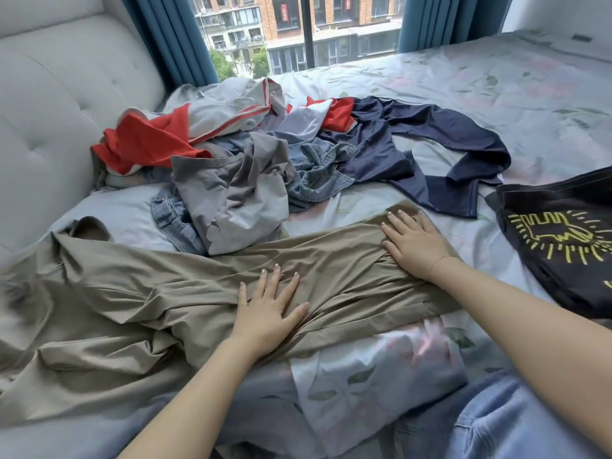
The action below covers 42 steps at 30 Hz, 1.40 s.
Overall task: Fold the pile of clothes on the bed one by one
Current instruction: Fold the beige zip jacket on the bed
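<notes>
Khaki trousers (139, 303) lie stretched across the near part of the bed (496, 94), their long axis running left to right in front of the person, one end under the hands and the bulk rumpled away to the left. Both hands lie flat on the cloth with fingers straight and spread, gripping nothing: the left hand (270, 308) presses near the middle of the trousers, the right hand (415, 241) on their right end. The crumpled length lies leftward of the left hand, so that hand is the nearer one for smoothing or drawing it in, I judge.

Beyond the trousers sits the unfolded pile of clothes (238, 154), touching their far edge, with red, grey, denim and navy pieces tangled together. Right of the trousers, near but apart, rests a black printed shirt (559, 240) that looks already folded.

Behind the trousers the floral sheet runs up to a padded headboard (59, 104), blue curtains (165, 31) and a window (304, 28).
</notes>
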{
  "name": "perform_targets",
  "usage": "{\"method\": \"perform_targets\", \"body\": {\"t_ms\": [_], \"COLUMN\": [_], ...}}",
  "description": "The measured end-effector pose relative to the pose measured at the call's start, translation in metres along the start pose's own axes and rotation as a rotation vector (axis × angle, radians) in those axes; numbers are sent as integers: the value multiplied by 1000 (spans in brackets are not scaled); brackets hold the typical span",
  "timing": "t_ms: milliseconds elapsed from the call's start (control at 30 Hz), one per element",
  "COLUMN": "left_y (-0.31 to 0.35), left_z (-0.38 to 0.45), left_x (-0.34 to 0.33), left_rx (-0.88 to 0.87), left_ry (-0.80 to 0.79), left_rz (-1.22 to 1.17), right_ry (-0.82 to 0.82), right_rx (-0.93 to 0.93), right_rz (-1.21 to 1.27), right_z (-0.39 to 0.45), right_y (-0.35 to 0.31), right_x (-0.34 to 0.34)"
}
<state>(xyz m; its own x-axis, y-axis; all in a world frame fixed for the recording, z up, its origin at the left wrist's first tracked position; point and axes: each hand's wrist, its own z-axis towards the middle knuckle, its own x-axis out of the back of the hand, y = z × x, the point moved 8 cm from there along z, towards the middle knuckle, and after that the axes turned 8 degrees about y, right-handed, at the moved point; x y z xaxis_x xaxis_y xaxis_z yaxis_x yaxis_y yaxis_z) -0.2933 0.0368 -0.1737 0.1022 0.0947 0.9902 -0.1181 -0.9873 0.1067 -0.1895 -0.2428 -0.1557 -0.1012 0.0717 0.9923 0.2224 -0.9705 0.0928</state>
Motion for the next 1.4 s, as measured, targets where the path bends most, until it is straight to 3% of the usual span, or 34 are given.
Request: {"method": "perform_targets", "body": {"t_ms": [167, 300, 433, 533, 600, 667, 733, 800, 933, 1000, 1067, 1100, 1167, 1233, 1300, 1400], "left_y": [-62, -148, -198, -194, -189, -200, -235, -280, -329, -351, -371, -372, -363, -356, -352, -351], "left_z": [-8, -30, -58, -63, -75, -105, -145, -180, -220, -237, -242, -233, -209, -189, -175, -164], "left_x": [54, 79, 76, 88, 119, 158, 187, 191, 176, 165, 145, 130, 112, 107, 109, 114], "left_rx": [67, 233, 196, 145, 140, 186, 374, 630, 907, 1069, 1240, 1274, 1203, 1082, 1014, 1048], "left_ry": [139, 160, 193, 238, 385, 672, 934, 1037, 1022, 1065, 1072, 965, 649, 436, 347, 349], "left_rz": [199, 319, 334, 235, 39, -90, -184, -348, -338, -481, -955, -1267, -1718, -1902, -1990, -1957], "right_ry": [162, 65, -90, -98, -36, 65, 86, 47, 22, 5, 3, 1, -40, -125, -169, -171], "right_rx": [214, 443, 489, 490, 511, 540, 577, 626, 664, 637, 610, 602, 599, 610, 616, 616], "right_rz": [221, 314, 297, 248, 336, 459, 552, 587, 574, 603, 624, 636, 646, 628, 621, 656], "right_z": [-14, -30, -43, -46, -45, -45, -46, -49, -44, -33, -19, -12, -1, 5, 5, 3], "right_y": [-90, -186, -240, -259, -278, -303, -333, -368, -427, -446, -458, -463, -469, -473, -474, -473], "right_x": [45, 48, 20, 28, 54, 83, 99, 103, 106, 112, 119, 122, 123, 115, 109, 107]}}
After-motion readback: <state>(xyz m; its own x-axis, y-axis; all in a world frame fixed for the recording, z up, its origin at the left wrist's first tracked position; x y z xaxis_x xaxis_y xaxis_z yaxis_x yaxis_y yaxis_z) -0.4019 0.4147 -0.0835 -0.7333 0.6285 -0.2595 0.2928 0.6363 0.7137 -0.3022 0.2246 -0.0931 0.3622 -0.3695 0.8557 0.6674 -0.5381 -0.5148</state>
